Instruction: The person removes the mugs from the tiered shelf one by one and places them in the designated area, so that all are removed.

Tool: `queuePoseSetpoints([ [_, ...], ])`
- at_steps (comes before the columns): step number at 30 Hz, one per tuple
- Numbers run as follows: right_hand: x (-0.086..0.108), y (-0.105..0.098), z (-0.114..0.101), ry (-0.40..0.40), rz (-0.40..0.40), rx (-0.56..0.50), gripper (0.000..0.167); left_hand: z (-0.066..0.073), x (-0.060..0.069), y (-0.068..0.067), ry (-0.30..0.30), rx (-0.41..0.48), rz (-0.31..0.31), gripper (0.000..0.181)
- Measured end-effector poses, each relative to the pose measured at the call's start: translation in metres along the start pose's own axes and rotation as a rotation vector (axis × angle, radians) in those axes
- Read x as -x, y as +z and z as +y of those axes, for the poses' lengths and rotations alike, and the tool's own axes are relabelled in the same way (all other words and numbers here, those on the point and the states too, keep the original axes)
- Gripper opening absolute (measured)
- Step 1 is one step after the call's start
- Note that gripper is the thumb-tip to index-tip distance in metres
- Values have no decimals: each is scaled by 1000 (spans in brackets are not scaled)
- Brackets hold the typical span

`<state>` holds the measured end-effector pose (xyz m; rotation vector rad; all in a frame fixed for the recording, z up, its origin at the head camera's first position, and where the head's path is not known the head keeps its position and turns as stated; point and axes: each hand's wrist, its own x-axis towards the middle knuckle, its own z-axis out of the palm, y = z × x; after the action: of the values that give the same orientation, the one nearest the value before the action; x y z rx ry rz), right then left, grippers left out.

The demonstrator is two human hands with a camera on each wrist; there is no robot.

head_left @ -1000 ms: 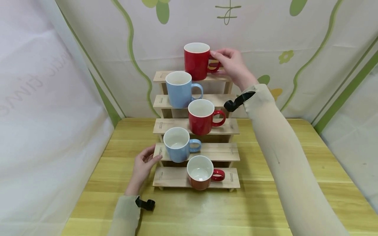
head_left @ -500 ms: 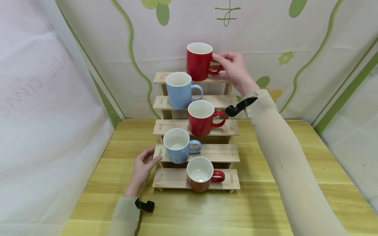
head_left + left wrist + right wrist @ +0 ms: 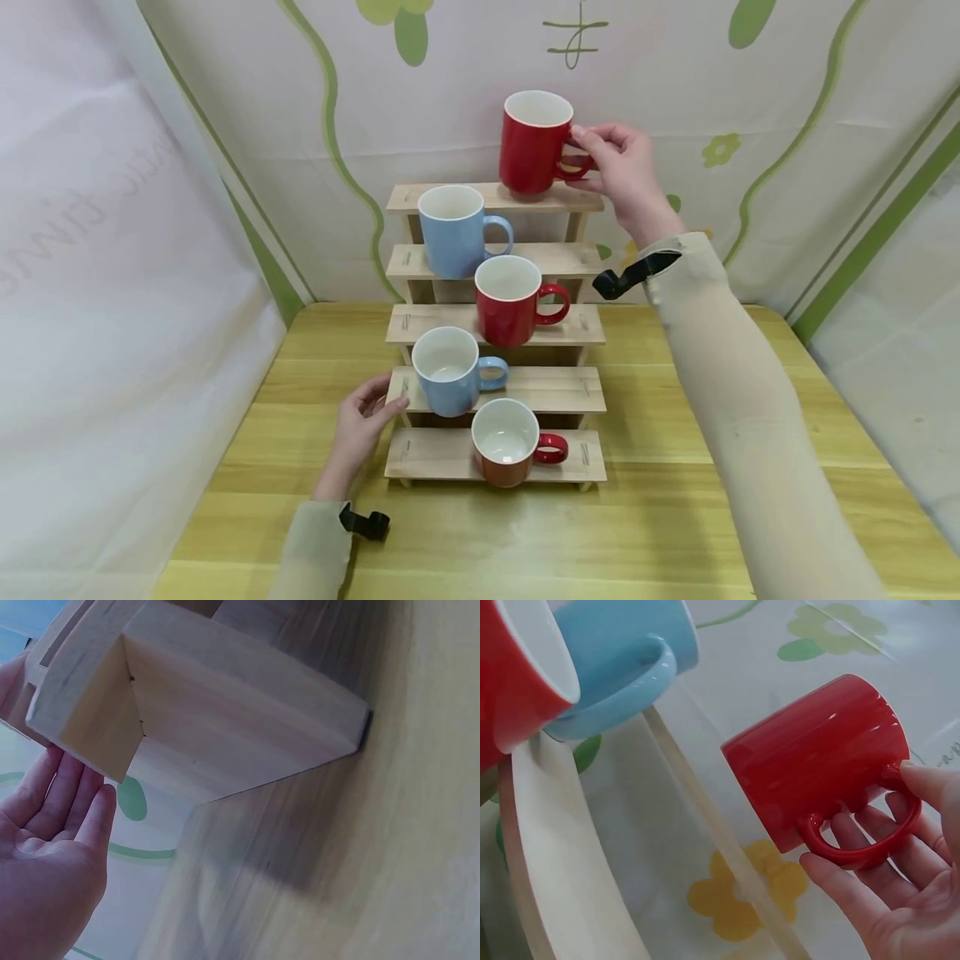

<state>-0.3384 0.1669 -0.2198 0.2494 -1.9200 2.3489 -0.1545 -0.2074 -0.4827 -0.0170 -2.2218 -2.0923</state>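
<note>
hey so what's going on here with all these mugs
Someone's right hand holds a red mug by its handle, seemingly just off the top step of a wooden stand. Their left hand holds the stand's left end, low down. The four lower steps each carry one upright mug: two light blue mugs alternating with two other red mugs.

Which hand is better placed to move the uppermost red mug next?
Likely the right hand, which grips the red mug by its handle at the top shelf; the left hand holds the rack lower down.
</note>
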Motion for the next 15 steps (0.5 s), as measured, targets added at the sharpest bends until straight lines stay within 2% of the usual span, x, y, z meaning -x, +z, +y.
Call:
queuePoseSetpoints([
  [8, 9, -33, -17, -42, 54, -41, 40, -1, -5, 2, 26, 0, -16, 51],
  [15, 26, -64, -28, -73, 104, -96, 47, 0, -3, 2, 21, -6, -22, 50],
])
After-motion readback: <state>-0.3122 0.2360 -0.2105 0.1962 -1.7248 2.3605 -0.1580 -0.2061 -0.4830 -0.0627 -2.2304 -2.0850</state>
